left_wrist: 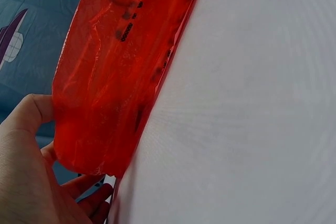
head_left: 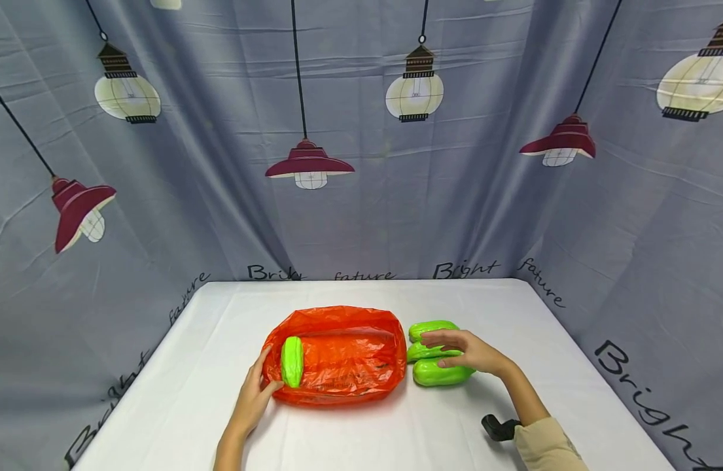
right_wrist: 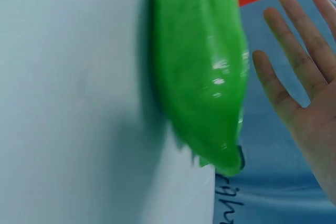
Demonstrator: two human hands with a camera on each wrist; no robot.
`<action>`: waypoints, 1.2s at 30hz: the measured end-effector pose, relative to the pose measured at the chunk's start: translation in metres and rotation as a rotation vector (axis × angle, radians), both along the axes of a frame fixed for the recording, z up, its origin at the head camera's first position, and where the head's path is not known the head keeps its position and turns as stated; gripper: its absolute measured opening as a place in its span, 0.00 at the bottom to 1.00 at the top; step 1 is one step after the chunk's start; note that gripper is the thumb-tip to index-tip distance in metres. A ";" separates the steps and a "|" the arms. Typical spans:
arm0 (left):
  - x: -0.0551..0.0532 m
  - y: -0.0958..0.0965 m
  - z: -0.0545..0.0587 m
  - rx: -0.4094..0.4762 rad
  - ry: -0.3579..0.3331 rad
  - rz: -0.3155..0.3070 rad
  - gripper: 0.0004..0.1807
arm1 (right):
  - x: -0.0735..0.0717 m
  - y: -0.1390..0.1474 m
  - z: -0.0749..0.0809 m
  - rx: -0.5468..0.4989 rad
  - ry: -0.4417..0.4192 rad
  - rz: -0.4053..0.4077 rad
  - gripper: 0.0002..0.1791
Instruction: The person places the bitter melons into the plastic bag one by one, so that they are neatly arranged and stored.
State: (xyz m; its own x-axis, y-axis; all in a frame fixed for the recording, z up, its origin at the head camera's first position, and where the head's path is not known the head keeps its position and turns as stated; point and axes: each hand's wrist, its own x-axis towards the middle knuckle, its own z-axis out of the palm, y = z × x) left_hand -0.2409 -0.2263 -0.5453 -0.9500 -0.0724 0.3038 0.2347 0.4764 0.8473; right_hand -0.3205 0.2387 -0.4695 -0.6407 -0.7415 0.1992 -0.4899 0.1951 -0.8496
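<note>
A red plastic bag lies with its mouth spread wide on the white table. Inside it, near the left wall, is one glossy green ridged gourd-like vegetable. My left hand holds the bag's front-left rim, thumb at the edge; in the left wrist view its fingers pass partly behind the red plastic. Right of the bag, several similar green vegetables lie side by side. Over them hovers my right hand, fingers spread apart in the right wrist view, beside a vegetable with a tapered end.
The white tablecloth covers the table. A black device sits at the right wrist. Blue-grey curtains printed with lamps and lettering surround the table's back and sides.
</note>
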 end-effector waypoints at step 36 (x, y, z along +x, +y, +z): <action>0.000 0.000 0.001 -0.011 0.024 -0.011 0.42 | 0.013 0.013 -0.018 0.193 -0.012 -0.021 0.31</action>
